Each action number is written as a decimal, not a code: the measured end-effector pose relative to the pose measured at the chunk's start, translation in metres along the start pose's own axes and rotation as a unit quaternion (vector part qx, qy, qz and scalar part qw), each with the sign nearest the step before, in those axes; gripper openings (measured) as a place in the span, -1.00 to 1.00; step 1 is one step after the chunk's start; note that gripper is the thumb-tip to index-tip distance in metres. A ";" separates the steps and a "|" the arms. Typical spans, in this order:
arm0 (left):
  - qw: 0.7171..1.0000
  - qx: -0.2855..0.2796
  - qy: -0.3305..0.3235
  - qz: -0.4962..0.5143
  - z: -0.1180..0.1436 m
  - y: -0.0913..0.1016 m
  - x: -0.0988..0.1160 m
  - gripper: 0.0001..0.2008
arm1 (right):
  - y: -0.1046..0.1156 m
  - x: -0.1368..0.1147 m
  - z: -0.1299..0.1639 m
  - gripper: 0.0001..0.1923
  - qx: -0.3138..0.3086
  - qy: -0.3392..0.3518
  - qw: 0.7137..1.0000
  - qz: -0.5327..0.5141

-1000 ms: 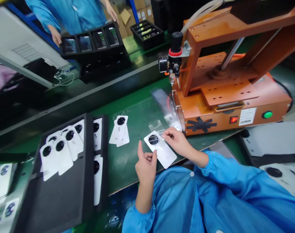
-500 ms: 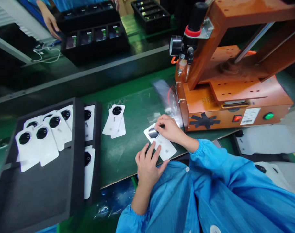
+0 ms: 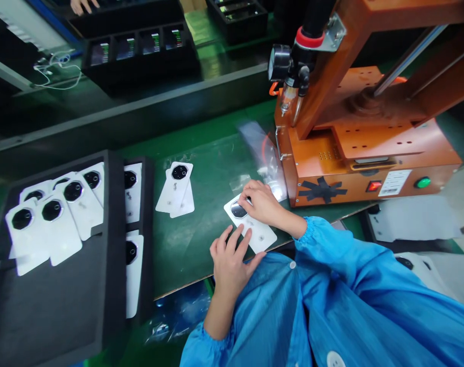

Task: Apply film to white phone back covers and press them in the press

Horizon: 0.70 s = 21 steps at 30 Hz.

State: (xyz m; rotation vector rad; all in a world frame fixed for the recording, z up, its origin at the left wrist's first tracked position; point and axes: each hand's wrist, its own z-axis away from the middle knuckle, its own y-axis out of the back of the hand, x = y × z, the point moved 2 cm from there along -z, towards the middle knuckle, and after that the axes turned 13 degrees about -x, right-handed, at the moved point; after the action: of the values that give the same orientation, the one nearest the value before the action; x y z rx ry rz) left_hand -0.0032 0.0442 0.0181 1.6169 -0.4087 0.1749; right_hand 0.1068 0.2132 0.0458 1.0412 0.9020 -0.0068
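A white phone back cover (image 3: 261,237) lies tilted on the green mat near the bench's front edge. Curled over its dark round camera window (image 3: 238,210) is my right hand (image 3: 263,205), thumb and fingertips brought together at the window's right side; anything pinched there is hidden. My left hand (image 3: 230,261) rests with fingers spread along the cover's lower left edge, fingertips touching or just beside it. Two more white back covers (image 3: 180,191) overlap on the mat further left.
A black foam tray (image 3: 56,306) at the left bears several white covers, with another black tray (image 3: 147,244) alongside. An orange press (image 3: 304,173) stands at the right, clear film (image 3: 256,148) beside it. Across the bench, a co-worker's hand (image 3: 82,6) is above black trays of phones.
The view has shifted slightly, so the trays sit further left. Both my hands keep nearly the same place on the cover. The co-worker's hand has moved up from the tray's side.
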 end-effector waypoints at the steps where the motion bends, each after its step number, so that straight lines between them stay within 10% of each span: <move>1: 1.000 0.000 0.000 0.001 0.000 0.000 0.000 -0.45 | 0.000 0.000 0.000 -0.88 0.002 0.001 1.000 0.001; 21: 1.000 -0.014 -0.001 -0.016 0.000 -0.001 -0.001 -0.43 | -0.003 0.002 0.003 -0.87 0.037 0.021 0.999 0.008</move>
State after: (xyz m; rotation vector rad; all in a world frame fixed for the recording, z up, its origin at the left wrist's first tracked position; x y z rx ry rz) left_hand -0.0036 0.0446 0.0173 1.5955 -0.3838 0.1426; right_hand 0.1089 0.2104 0.0433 1.1218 0.9361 -0.0050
